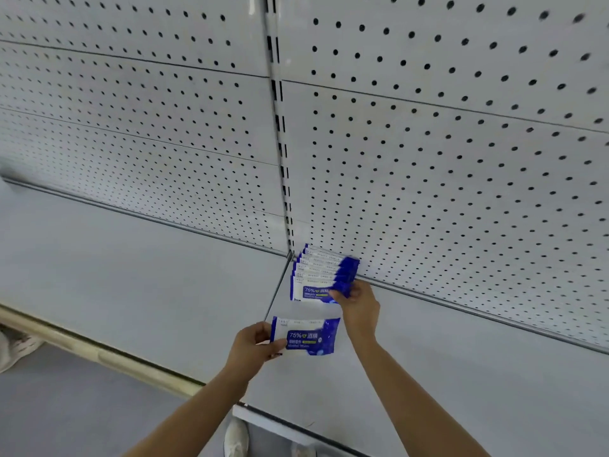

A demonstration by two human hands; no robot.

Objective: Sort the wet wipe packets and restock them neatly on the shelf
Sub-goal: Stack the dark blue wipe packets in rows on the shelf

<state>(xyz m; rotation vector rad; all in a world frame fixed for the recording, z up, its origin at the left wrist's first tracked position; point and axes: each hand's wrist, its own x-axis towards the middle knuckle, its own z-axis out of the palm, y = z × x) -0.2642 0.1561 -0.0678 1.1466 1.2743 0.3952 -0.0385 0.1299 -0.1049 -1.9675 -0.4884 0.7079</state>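
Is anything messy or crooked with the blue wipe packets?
Nothing looks damaged or spilled. The row of packets at the back of the shelf leans in an overlapping fan, steadied by the right hand. The left hand holds one more packet, not yet placed.

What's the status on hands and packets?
Left hand holds one wet wipe packet. Right hand pinches packet row on shelf. Nothing in the way.

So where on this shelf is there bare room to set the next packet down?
Bare shelf right of the right hand, up to the pegboard; likewise left of the seam. Crowded only at the packet row in the back corner, where the left hand holds a wet wipe packet.
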